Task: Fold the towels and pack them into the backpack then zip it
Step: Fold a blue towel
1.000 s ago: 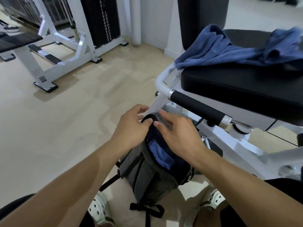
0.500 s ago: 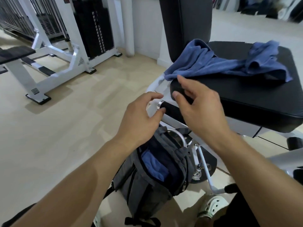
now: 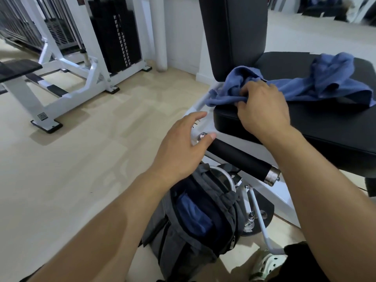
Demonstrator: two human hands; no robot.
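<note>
The right hand has moved up from beside the handle onto the seat, its fingers now curled into the crumpled towel's near end. The left hand hovers relaxed above the open backpack, which holds another blue towel.

2 towels, 1 backpack, 2 hands.
</note>
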